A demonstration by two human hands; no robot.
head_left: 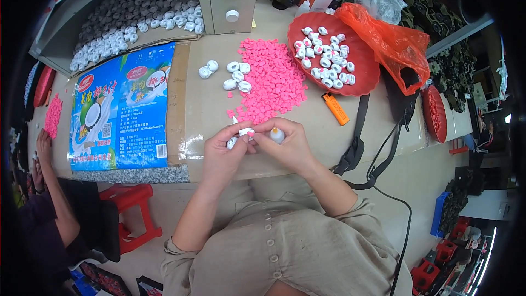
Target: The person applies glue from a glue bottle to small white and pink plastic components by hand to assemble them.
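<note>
My two hands meet over the table's near edge, fingers closed together. My left hand (222,151) pinches a small white rounded piece (246,131) with a pink bit on it; another white piece (232,142) shows under its fingers. A thin white tip rises beside that hand's index finger. My right hand (287,145) has thumb and fingertips at the pink bit, and a small white bottle (276,136) with an orange spot is tucked in its grip. Just beyond lies a heap of small pink pieces (271,77), with several white rounded pieces (238,75) at its left.
Right of the heap stands a red scalloped tray (364,85) of white-and-pink pieces, a red plastic bag (394,38) over its edge. An orange lighter (335,108) lies nearby. Blue printed cardboard (120,109) covers the left. A co-worker's arm (60,203) reaches in at far left.
</note>
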